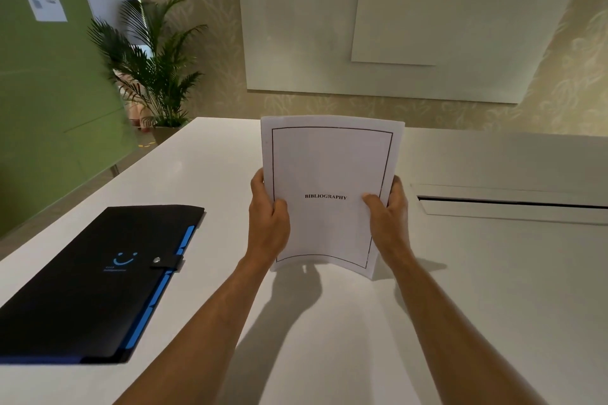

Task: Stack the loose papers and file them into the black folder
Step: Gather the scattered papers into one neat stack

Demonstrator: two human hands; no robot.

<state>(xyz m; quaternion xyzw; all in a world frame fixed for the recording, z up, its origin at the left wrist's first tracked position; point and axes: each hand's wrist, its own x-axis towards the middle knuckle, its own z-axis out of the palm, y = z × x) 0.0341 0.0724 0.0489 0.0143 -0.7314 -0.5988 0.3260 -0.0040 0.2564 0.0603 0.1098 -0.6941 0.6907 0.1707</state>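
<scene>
two hands hold one stack of papers (329,174) upright over the white table (460,306). our left hand (268,223) grips the stack's left edge, thumb on the front sheet and fingers wrapped behind; our right hand (388,217) grips the right edge the same way, its thumb lying just beside the printed word "bibliography". the front sheet carries a thin black border and bows slightly, its lower edge close above the tabletop with a shadow under it; we cannot tell whether that edge touches the surface. the black folder (95,279) lies flat on the table well to the left of the stack, closed, its snap strap (166,262) fastened across the edge, blue tabs showing along its right side and a blue smile mark on the cover. a long slot (510,202) is set into the table to the right. behind the table stand a potted palm (151,66) and wall-mounted white boards (378,26).
</scene>
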